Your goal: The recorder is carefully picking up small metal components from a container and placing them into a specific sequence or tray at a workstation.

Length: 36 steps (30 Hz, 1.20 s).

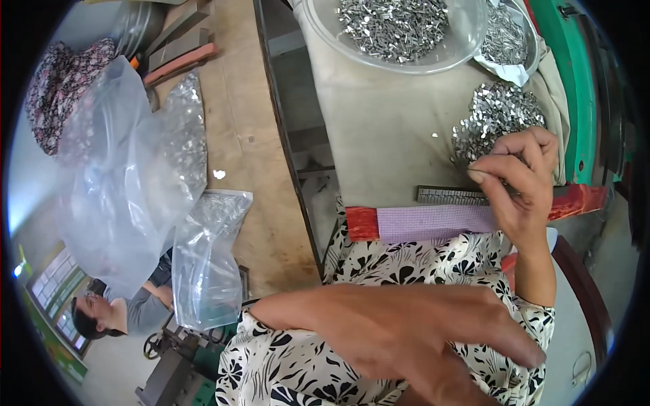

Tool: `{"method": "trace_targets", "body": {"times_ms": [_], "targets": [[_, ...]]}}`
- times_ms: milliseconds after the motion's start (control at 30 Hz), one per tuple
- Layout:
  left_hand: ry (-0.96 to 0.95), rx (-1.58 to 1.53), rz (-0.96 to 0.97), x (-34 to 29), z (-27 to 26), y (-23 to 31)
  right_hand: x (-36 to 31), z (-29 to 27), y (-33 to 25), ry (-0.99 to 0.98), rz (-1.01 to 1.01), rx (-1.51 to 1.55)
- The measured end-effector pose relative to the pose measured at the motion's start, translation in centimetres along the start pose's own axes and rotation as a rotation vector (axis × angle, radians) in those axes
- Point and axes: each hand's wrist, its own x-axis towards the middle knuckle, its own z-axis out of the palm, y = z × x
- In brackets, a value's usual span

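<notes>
My right hand (527, 179) is at the right, its thumb and forefinger pinched at the near edge of a pile of small shiny metal pieces (500, 108). What it pinches is too small to make out. Just below its fingertips lies a narrow dark rack (450, 195) lined with a row of small metal pieces. Along that rack runs a purple woven strip (433, 223) on a red board (362, 223). My left hand (399, 331) is large in the lower foreground, above my patterned clothing. Its fingers stretch to the right, apart from the thumb, and nothing shows in them.
A clear bowl (413, 68) of metal bits and a smaller bowl (533, 51) of thin pieces stand at the back. Green machinery (565, 88) borders the right. Plastic bags (115, 176) lie on the wooden table (254, 169) at left. Another person (112, 311) appears lower left.
</notes>
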Motion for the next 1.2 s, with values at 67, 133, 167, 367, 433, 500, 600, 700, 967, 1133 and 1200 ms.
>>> {"method": "trace_targets", "body": {"times_ms": [67, 133, 167, 367, 433, 500, 600, 700, 967, 1133, 1200], "targets": [[0.234, -0.120, 0.032, -0.4, 2.2, 1.7, -0.1, -0.6, 0.5, 0.026, -0.005, -0.001], [-0.035, -0.246, -0.151, 0.2, 0.9, -0.7, -0.3, -0.5, 0.5, 0.035, 0.040, 0.126], [-0.294, -0.376, -0.331, 0.5, 0.6, -1.2, -0.1, -0.4, 0.6, 0.059, 0.021, 0.150], [-0.109, -0.224, 0.449, -0.8, 0.2, -1.8, -0.6, -0.2, 0.8, 0.035, 0.063, 0.255], [-0.111, -0.219, 0.402, -1.5, -0.6, -2.6, -0.6, -0.1, 0.9, 0.032, 0.052, 0.236], [-0.197, 0.093, 0.295, -1.7, -1.8, -3.9, -0.3, 0.1, 0.9, -0.019, 0.011, 0.237], [0.274, 0.372, 0.338, -3.6, -3.8, -3.7, -0.2, 0.8, 0.7, -0.057, -0.010, 0.214], [1.016, 0.707, 0.166, -4.9, -3.1, -4.8, -0.3, 2.1, 0.9, -0.026, -0.096, -0.024], [1.099, 1.311, -0.006, -5.5, -5.1, -8.6, -0.5, 2.3, 0.0, -0.079, 0.047, 0.053], [1.049, 1.479, -0.023, -4.7, -5.1, -8.4, -0.6, 2.4, -0.7, -0.163, 0.101, 0.141], [1.076, 1.420, -0.058, -4.6, -5.1, -8.4, -0.7, 2.5, -0.9, -0.188, 0.111, 0.142]]}}
